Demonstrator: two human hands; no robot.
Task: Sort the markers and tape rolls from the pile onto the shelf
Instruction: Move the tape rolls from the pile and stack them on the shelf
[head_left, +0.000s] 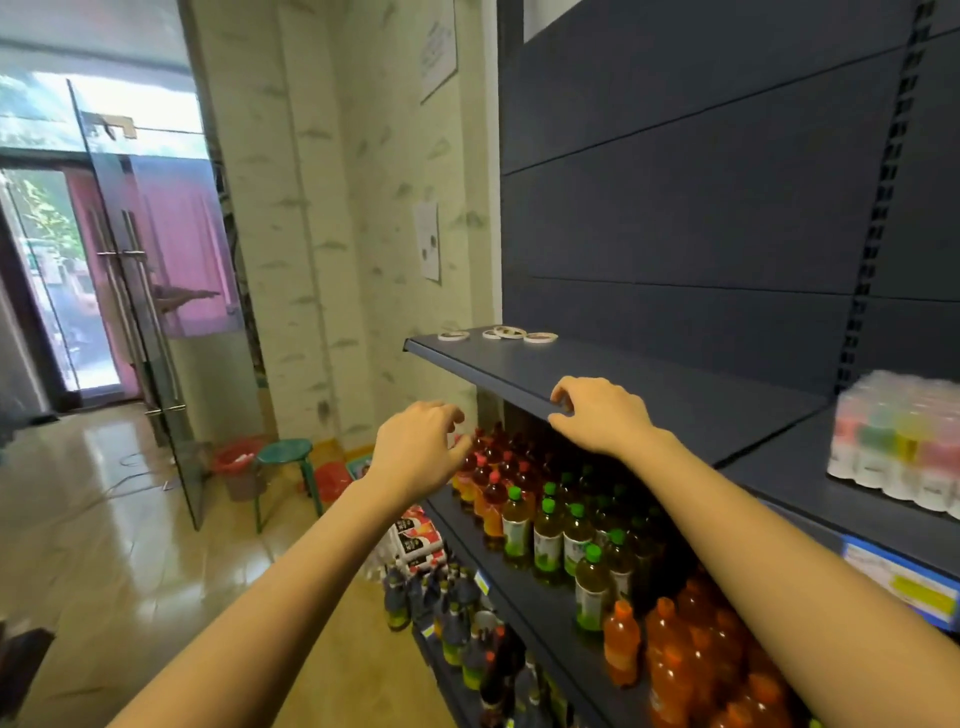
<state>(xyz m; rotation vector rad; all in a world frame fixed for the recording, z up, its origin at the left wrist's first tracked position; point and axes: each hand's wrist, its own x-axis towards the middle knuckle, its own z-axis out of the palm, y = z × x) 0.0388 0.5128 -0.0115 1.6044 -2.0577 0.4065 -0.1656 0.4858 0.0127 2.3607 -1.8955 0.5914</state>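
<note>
Several flat white tape rolls (509, 332) lie at the far left end of the dark shelf (675, 395). No marker is in view. My right hand (597, 413) hovers over the shelf's front edge, palm down, with its loosely curled fingertips at the edge and nothing visible in them. My left hand (421, 449) hangs in the air to the left of the shelf and slightly below its edge. Its fingers are loosely curled and I see nothing in them. Both hands are well short of the tape rolls.
Drink bottles (545, 525) fill the shelves below. A shrink-wrapped pack of pastel bottles (904, 441) stands on the neighbouring shelf at right. A green stool (284, 453), a red bin (236, 460) and a glass door (135, 312) are on the left.
</note>
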